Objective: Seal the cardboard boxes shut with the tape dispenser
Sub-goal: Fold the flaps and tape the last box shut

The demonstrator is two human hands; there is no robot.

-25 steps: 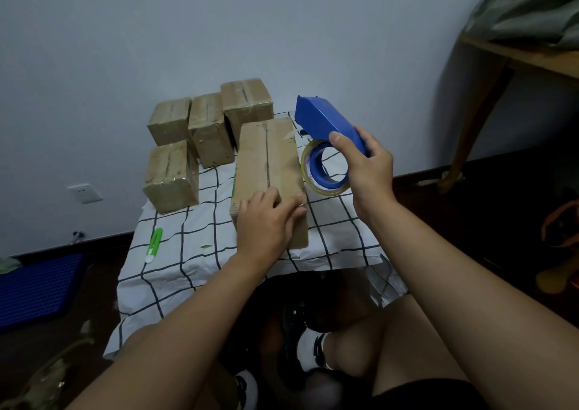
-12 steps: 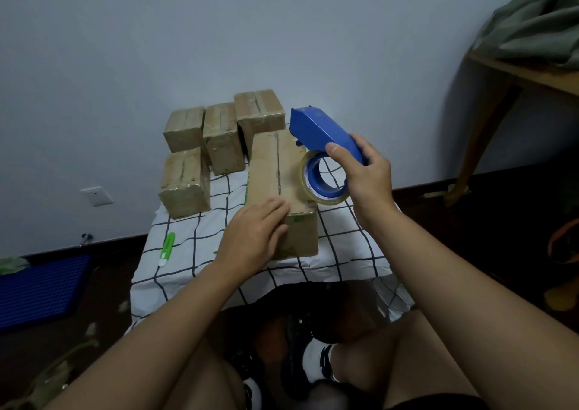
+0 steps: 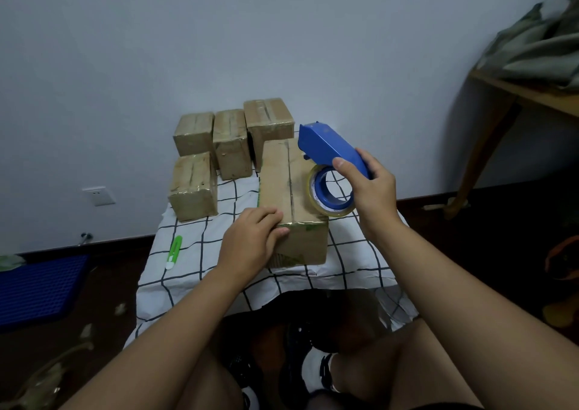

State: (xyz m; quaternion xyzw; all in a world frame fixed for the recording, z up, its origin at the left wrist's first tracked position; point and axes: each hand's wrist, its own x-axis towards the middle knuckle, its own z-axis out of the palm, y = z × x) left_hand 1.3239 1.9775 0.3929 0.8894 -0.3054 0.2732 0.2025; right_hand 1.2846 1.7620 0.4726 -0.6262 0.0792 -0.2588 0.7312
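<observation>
A long cardboard box lies in front of me on the checked cloth, its top seam running away from me. My left hand rests on the box's near left corner, fingers curled over the edge. My right hand grips the blue tape dispenser by its handle, holding it just above the box's right side. The tape roll hangs beneath it. Several smaller taped boxes stand behind and to the left.
A green and white cutter lies on the cloth at the left. A blue mat and paper scraps are on the floor at left. A wooden table leg stands at right. The wall is close behind the boxes.
My left hand slid from the box's top down to its near left corner. The dispenser in my right hand stayed beside the box's right side.
</observation>
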